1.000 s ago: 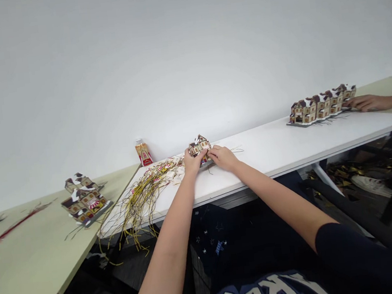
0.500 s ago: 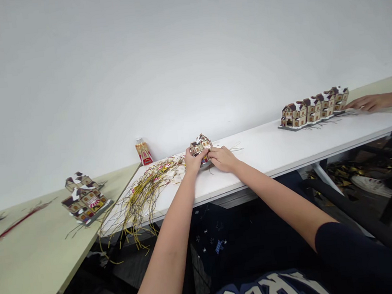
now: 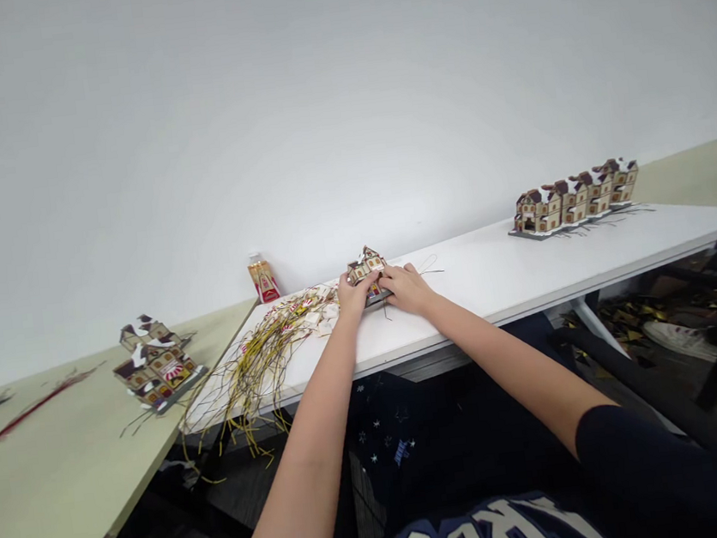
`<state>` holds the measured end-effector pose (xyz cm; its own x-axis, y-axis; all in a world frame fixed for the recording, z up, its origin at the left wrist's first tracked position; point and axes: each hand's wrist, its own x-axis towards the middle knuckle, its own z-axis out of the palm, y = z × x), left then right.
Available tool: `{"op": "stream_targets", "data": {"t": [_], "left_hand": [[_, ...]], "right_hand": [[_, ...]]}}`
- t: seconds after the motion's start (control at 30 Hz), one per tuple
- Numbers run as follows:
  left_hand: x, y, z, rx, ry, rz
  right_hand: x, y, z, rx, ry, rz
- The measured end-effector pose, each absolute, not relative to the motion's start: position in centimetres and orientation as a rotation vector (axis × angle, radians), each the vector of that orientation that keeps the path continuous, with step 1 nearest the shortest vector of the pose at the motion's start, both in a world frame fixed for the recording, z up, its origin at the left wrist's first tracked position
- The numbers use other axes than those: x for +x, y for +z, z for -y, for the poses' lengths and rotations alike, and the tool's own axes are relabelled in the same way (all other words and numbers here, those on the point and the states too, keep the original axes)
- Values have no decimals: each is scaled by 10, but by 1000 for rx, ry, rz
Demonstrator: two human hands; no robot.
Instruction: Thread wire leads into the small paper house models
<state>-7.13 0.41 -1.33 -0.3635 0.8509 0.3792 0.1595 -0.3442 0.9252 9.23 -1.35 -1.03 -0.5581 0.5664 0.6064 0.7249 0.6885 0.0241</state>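
Note:
A small model house with a brown, snow-patched roof stands on the white table between my hands. My left hand is closed round its left side, thumb across the front. Fingers of my right hand press together at its right front; whether they pinch a small part there is hidden. Thin dark wires stick out below and to the right of the house. Close to my left hand lies a pile of small white and red-striped pieces on long yellow and dark wires.
Several joined model houses stand to the right on the white table. A carton leans by the wall. On the left, a pale green table carries another model house and red wires. A shoe shows below right.
Another person's hand at the row of houses on the right has gone out of view. My right hand has shifted slightly at the front of the house, which stays in place.

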Motion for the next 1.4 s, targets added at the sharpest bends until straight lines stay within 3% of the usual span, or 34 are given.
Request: {"op": "stream_targets", "data": {"t": [1.4], "left_hand": [[-72,-12,-2,1208,1718,-1306]], "right_hand": [[95,-9,9,-891,-317,2355]]}}
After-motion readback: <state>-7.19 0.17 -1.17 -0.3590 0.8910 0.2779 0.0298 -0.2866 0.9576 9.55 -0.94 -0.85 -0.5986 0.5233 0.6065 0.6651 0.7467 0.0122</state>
